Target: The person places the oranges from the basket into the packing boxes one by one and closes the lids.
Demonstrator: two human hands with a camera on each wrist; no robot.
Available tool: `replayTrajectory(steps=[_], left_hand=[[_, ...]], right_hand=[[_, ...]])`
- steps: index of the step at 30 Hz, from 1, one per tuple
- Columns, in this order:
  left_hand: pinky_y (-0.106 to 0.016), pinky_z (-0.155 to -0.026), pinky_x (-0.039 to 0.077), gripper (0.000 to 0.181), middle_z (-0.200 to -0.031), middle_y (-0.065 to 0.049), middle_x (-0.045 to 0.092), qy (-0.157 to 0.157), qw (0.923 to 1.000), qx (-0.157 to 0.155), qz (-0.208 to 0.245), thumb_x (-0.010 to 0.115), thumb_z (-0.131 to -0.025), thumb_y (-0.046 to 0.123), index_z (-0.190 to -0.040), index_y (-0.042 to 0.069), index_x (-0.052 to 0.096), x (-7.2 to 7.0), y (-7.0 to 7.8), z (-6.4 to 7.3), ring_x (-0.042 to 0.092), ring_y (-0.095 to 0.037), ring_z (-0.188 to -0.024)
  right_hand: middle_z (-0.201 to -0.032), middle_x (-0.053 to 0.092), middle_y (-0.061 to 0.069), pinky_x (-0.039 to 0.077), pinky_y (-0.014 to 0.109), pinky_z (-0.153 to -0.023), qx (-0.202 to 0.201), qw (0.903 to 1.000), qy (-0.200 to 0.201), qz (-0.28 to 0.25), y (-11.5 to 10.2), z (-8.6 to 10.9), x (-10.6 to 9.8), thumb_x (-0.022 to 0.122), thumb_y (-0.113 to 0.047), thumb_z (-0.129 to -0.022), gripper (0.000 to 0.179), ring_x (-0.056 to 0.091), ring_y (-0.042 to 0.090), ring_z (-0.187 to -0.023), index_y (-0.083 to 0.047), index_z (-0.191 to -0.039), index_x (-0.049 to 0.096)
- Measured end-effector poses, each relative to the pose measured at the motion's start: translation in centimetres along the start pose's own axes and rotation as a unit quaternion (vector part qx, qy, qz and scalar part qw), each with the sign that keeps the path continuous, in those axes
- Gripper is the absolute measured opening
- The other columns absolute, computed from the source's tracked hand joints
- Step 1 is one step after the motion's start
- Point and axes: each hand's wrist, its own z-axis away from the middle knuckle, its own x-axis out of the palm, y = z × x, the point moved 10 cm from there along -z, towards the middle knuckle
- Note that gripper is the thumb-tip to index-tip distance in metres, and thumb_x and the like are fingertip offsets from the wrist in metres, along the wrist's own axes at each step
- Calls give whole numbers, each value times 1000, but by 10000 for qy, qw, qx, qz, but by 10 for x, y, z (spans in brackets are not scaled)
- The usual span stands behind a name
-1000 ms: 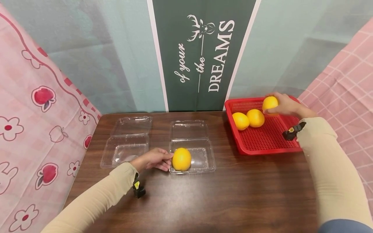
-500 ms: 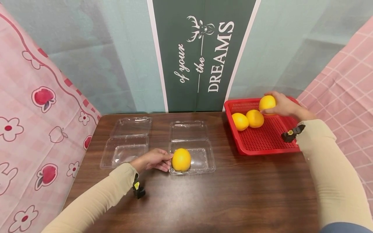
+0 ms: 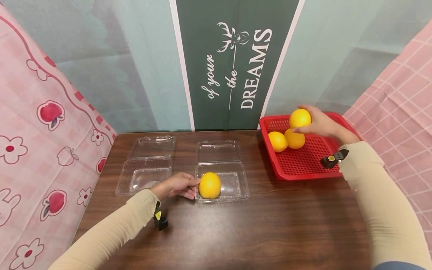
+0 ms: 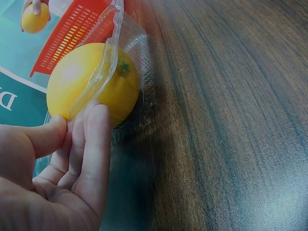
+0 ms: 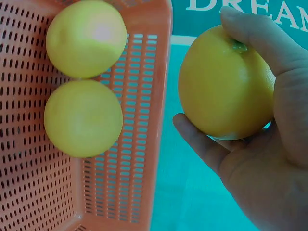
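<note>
My right hand (image 3: pixel 318 122) grips an orange (image 3: pixel 300 118) above the red basket (image 3: pixel 314 174), its thumb and fingers wrapped about the fruit in the right wrist view. Two more oranges, one at the left wall (image 3: pixel 278 141) and one beside it (image 5: pixel 83 118), lie in the basket. At the middle of the table, my left hand (image 3: pixel 182 185) pinches the left rim of a clear plastic clamshell box (image 3: pixel 233 183) between thumb and fingers. That box lies with its lid folded back and holds a single orange (image 4: pixel 86 82) against its left side.
A second clear clamshell box (image 3: pixel 148 170), lid laid back, lies to the left on the brown wooden table (image 3: pixel 256 232). A printed cloth (image 3: pixel 229 67) hangs behind the table, and pink cloths hang on both sides.
My right hand has carried its orange left, and it now partly covers one of the oranges in the basket. The left hand keeps its pinch on the box rim.
</note>
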Motion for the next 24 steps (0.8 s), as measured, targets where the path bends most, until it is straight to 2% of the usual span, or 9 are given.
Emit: replayTrajectory(steps=[4, 11, 24], left_hand=[[-28, -61, 61, 26, -73, -6, 61, -41, 10000, -14, 2, 54, -107, 15, -84, 4, 59, 0, 1, 1, 65, -13, -60], [-27, -61, 61, 25, -73, -6, 61, -78, 10000, -17, 10, 54, -107, 14, -85, 4, 59, -1, 5, 2, 65, -12, -61], [-27, -61, 61, 25, -72, -6, 60, -115, 9999, -57, 19, 53, -107, 14, -84, 5, 59, -4, 11, 3, 65, -12, -60]], right_hand=[[-140, 40, 26, 52, 59, -91, 19, 9998, -30, -172, -9, 1, 3, 84, -22, -83, 96, 48, 42, -113, 0, -155, 25], [-140, 41, 22, 54, 45, -85, -108, 9994, -35, -323, -27, -1, 6, 86, -22, -81, 94, 49, 38, -113, -4, -154, 29], [-138, 43, 20, 54, 54, -87, -455, 9976, -157, -499, -69, -2, 17, 86, -17, -79, 91, 49, 37, -114, -6, -152, 33]])
